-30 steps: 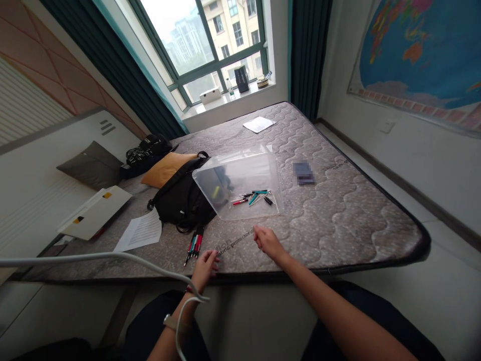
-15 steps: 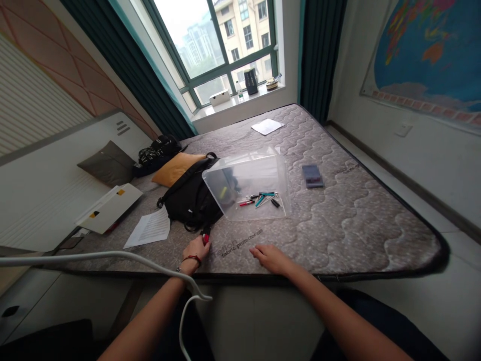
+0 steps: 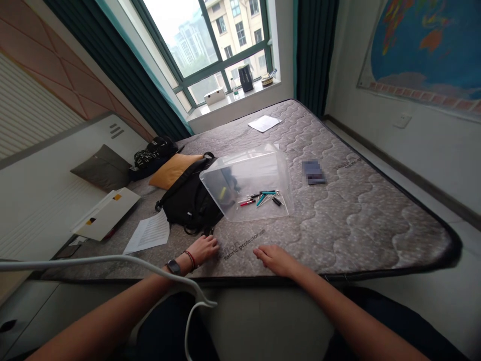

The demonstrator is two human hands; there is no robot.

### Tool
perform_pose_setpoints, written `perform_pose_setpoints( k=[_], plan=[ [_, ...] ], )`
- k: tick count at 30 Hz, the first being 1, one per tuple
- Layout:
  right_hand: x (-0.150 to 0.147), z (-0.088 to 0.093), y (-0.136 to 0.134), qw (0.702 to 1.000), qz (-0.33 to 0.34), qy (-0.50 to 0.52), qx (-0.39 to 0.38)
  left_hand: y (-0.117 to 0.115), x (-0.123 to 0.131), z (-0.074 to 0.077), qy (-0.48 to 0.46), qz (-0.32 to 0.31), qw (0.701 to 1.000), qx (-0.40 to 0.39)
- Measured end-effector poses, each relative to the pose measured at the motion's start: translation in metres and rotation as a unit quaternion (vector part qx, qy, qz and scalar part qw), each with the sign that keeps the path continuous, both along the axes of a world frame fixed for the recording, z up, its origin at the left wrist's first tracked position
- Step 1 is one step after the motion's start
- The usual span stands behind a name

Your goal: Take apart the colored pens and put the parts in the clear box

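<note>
Quilted mattress [image 3: 361, 215] spans view. Black backpack [image 3: 188, 203] on its left part, clear plastic bin [image 3: 255, 170] just beside. Printed sheet [image 3: 148, 233] near backpack. Left hand [image 3: 203, 249] low over mattress, between backpack and front edge, fingers close together, bent downward; whether they pinch anything, cannot tell. Right hand [image 3: 277, 259] near printed lettering [image 3: 244, 244], well apart from left, fingers folded in. Loose pens [image 3: 268, 192] inside bin. Dark pen ends [image 3: 208, 232] peek out just beyond left hand, rest hidden.

The left hand [image 3: 203, 249] hides what lies beneath it. The paper [image 3: 148, 233] to its left is unreadable; beyond the right hand [image 3: 276, 259], a blue item [image 3: 313, 172] is pixelated.
</note>
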State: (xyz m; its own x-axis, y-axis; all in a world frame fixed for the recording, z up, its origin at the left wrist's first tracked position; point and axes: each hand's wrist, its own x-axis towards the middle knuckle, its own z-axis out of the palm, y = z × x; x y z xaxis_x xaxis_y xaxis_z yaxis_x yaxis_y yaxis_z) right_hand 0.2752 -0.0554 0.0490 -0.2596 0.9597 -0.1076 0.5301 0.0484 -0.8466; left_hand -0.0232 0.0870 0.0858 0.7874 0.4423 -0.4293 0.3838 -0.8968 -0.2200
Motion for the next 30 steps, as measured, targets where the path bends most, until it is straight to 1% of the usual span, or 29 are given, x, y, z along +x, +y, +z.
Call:
perform_pose_setpoints(
  k=[2,4,6,8,10,13,16,20,23,25,27,30],
  plan=[
    [0.0,-0.001,0.001,1.0,-0.002,-0.003,0.002,0.008,-0.008,-0.003,0.023,-0.036,0.999,-0.01],
    [0.0,-0.003,0.001,1.0,-0.003,-0.005,0.004,0.016,-0.011,-0.006,0.036,-0.044,0.998,-0.017],
    [0.0,-0.006,0.0,1.0,-0.003,-0.011,0.012,0.02,-0.007,-0.008,0.033,-0.042,0.998,-0.025],
    [-0.001,-0.01,-0.001,1.0,-0.005,-0.02,0.022,0.018,0.002,-0.007,0.002,-0.045,0.998,-0.035],
    [-0.001,-0.012,-0.001,0.999,-0.01,-0.028,0.03,0.009,0.016,-0.005,-0.053,-0.048,0.996,-0.047],
    [-0.002,-0.016,0.001,0.999,-0.022,-0.013,0.026,-0.013,0.044,-0.008,-0.148,-0.026,0.987,-0.056],
    [-0.001,-0.022,0.005,0.997,-0.043,0.054,-0.025,-0.039,0.075,-0.02,-0.212,0.016,0.976,-0.054],
    [0.0,-0.031,0.01,0.978,-0.091,0.162,-0.097,-0.064,0.107,-0.034,-0.287,0.094,0.951,-0.07],
    [0.001,-0.034,0.014,0.955,-0.133,0.222,-0.142,-0.073,0.119,-0.036,-0.332,0.125,0.931,-0.083],
    [0.002,-0.034,0.016,0.945,-0.147,0.245,-0.158,-0.076,0.122,-0.035,-0.338,0.125,0.929,-0.082],
    [0.003,-0.033,0.018,0.947,-0.144,0.248,-0.145,-0.076,0.123,-0.032,-0.334,0.125,0.931,-0.077],
    [0.006,-0.029,0.018,0.963,-0.139,0.212,-0.087,-0.072,0.121,-0.028,-0.333,0.139,0.928,-0.097]
  ],
)
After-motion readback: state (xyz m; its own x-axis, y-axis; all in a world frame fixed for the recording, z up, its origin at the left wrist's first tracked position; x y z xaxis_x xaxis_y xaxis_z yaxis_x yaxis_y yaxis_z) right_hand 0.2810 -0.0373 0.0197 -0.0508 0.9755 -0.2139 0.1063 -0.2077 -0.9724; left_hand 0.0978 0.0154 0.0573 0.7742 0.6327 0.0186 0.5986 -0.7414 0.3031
